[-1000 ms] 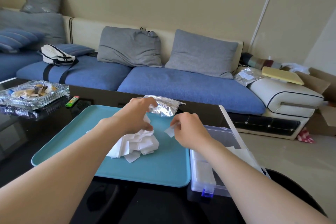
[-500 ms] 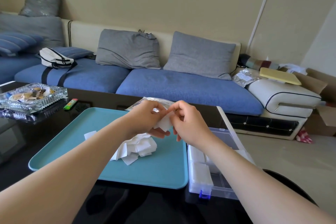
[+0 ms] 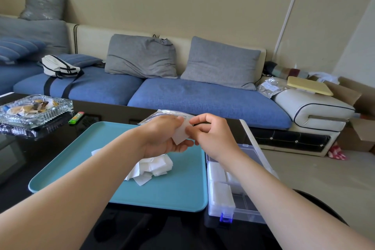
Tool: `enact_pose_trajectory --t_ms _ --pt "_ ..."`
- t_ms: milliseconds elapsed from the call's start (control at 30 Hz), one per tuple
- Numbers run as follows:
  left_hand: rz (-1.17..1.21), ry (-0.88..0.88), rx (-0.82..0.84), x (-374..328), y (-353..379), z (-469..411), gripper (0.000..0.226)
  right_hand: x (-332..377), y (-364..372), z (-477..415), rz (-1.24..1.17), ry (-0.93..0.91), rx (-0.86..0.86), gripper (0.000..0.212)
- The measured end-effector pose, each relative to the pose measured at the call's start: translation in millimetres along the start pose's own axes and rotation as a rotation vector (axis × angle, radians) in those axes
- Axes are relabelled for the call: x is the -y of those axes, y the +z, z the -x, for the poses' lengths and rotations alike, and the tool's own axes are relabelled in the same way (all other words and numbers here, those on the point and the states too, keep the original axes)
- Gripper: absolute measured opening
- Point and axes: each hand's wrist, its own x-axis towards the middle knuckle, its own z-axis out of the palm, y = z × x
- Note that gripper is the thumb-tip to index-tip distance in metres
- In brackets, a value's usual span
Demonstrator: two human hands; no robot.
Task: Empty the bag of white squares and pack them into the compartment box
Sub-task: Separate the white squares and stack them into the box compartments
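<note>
My left hand [image 3: 162, 136] and my right hand [image 3: 211, 134] meet above the far side of the teal tray [image 3: 182, 193]. Together they hold a small stack of white squares [image 3: 180, 133]; the left cups it from below and the right pinches its upper edge. A loose heap of white squares [image 3: 154, 168] lies on the tray under my left wrist. The clear plastic bag [image 3: 160, 114] lies behind my hands at the tray's far edge. To the right of the tray stands the clear compartment box [image 3: 247, 207], lid open, with white squares filling its left compartments.
A glass ashtray [image 3: 34, 109] and a green lighter [image 3: 76, 117] sit at the far left of the black table [image 3: 113, 111]. A blue sofa [image 3: 203, 97] with grey cushions runs behind the table. Bare floor lies to the right.
My right hand carried a white square over to my left hand, which left the bag. Both hands now hold the stack together, slightly nearer to me.
</note>
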Motion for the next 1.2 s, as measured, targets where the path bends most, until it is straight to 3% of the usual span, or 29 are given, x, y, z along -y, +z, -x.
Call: enact_pose_trajectory --t_ms 367,700,1000,1200 --pt "0.042 0.040 0.010 0 0 -2 0.045 -7 6 -2 0.165 -0.196 -0.166 0.011" --pt "0.005 0.002 0.100 -2 -1 4 0.052 -7 10 -2 0.268 -0.229 -0.214 0.015" --pt "-0.080 0.002 0.113 2 -13 -7 0.032 6 18 9 0.348 -0.364 0.020 0.029" --pt "-0.241 -0.081 -0.010 4 -23 -7 0.025 4 24 7 0.434 -0.245 0.130 0.026"
